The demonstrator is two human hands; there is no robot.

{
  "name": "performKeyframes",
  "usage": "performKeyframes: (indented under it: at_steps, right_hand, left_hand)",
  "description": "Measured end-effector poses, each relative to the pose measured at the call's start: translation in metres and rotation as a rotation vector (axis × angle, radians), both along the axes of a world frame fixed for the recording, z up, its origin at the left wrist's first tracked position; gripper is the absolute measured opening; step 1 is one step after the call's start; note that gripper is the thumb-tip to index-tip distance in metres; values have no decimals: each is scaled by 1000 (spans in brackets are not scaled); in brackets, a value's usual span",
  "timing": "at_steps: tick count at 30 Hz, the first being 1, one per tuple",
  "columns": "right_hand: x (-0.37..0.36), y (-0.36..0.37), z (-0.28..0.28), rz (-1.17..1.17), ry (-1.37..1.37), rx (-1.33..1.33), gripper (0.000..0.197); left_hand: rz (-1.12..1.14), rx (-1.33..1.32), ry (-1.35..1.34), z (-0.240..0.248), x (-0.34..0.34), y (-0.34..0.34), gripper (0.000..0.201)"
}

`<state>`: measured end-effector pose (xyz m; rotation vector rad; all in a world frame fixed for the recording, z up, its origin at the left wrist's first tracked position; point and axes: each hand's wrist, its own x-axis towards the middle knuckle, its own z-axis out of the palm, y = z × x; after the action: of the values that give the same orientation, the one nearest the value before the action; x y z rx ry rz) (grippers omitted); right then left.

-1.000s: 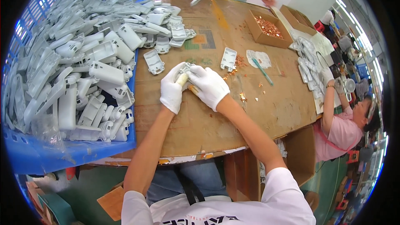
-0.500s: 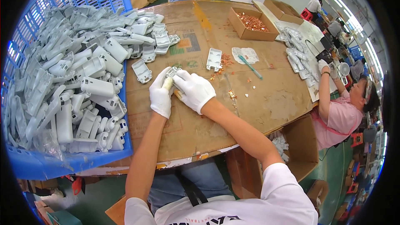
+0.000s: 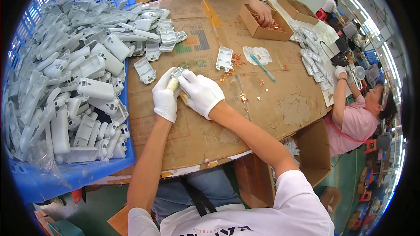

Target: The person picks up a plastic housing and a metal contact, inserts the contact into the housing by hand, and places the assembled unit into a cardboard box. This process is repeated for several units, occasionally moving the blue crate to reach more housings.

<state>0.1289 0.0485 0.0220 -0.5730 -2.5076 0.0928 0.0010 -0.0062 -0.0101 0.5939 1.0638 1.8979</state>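
Both gloves meet above the cardboard-covered table (image 3: 197, 142) — left hand (image 3: 165, 98) and right hand (image 3: 202, 94) closed around a pale casing (image 3: 180, 71), gripping it from either side, seemingly to steady it. An open shell (image 3: 224, 58) lies beside copper pieces (image 3: 237, 59), likely for easy reach — the loaded blue crate (image 3: 87, 177) stands at left, equally handy.

Factory wkshp, crate (image 3: 78, 183) of plast. pts (image 3: 94, 88), co-wkr (image 3: 354, 124)

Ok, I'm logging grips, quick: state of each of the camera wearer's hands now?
Left hand: closed on a grey plastic casing.
Right hand: closed on the same casing.
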Motion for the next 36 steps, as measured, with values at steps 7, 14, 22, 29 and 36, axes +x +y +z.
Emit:
performKeyframes:
  at_steps: [7, 14, 22, 29, 36]
  right_hand:
    - [0, -2, 5, -24, -109, -95, 47]
    - [2, -2, -4, -29, 24, 16, 38]
    - [-4, -3, 7, -16, -71, -91, 32]
    - [4, 11, 5, 50, 16, -88, 30]
    - [9, 18, 7, 99, 299, -79, 37]
  left_hand:
    - [3, -61, 53, 4, 1, -2, 34]
    - [9, -1, 50, 5, 4, -2, 34]
    - [21, -28, 116, 1, 1, -3, 32]
    - [-6, -39, 207, 10, 7, -6, 38]
    - [-355, 275, -151, 26, 12, -4, 66]
